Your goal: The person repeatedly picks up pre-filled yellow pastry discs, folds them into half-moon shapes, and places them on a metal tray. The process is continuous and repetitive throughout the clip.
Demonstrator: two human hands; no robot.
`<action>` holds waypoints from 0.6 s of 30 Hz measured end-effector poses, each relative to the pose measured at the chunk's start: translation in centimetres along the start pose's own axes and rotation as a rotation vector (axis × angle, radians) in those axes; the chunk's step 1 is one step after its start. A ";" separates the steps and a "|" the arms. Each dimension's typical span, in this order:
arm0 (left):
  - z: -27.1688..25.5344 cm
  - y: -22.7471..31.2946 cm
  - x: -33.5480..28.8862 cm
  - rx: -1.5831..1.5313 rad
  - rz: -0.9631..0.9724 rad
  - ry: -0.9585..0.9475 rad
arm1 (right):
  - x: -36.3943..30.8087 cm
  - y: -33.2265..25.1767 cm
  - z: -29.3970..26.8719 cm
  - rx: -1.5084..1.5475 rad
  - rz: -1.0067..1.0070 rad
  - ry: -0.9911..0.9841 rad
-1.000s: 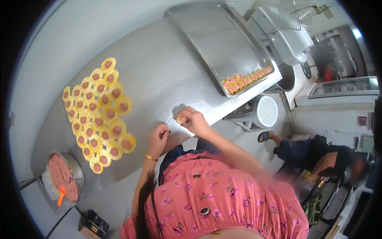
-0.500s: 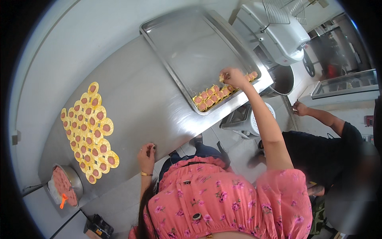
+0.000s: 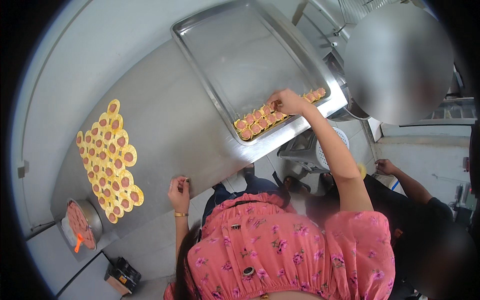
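Observation:
My right hand [image 3: 290, 102] is over the near side of a large metal tray [image 3: 200, 75]. Its fingertips pinch a small open-topped dumpling, mostly hidden by the fingers, against the second row. Rows of finished dumplings [image 3: 256, 128], yellow wrappers around pink meat, stand along that side, and some lie under my right wrist. At the table's near edge, my left hand [image 3: 179, 194] has its fingers curled in with nothing visible in them. Flat round yellow wrappers [image 3: 129, 158], each topped with a lump of pink meat, overlap on the left of the table.
A metal bowl [image 3: 95, 220] of pink minced meat with an orange-handled tool [image 3: 79, 243] stands at the table's left end. The steel table [image 3: 165, 110] bears the tray. A white stool [image 3: 322, 157] is below its right edge. Another person's arm [image 3: 412, 181] shows at right; a blurred figure [image 3: 400, 65] stands beyond.
My right hand has moved slightly left and down onto the dumpling row with the dumpling. My left hand has shifted a little. A blurred figure has come into view at the upper right.

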State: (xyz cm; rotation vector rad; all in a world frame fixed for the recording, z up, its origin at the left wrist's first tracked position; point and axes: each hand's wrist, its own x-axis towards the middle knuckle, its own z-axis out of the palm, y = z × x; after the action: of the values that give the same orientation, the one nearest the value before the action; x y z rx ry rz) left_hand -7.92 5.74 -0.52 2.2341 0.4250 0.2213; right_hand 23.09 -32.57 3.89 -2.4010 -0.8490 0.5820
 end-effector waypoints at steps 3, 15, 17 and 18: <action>-0.2 -0.2 0.1 -0.001 -0.002 -0.011 | 0.0 -0.2 0.0 0.019 0.008 -0.025; -1.4 -3.3 1.4 -0.146 -0.163 -0.312 | -0.4 -1.2 2.5 -0.195 0.159 0.226; -1.6 -3.7 1.9 -0.015 -0.007 -0.311 | -0.5 -1.2 3.6 -0.236 0.075 0.514; -1.6 -3.8 2.1 -0.135 -0.047 -0.314 | -0.6 -1.1 4.0 -0.265 -0.004 0.712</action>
State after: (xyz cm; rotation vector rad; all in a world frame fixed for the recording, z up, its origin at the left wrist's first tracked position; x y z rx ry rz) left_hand -7.28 9.98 -2.38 2.0775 0.2828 -0.1217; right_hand 20.01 -30.90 1.63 -2.5534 -0.6308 -0.4100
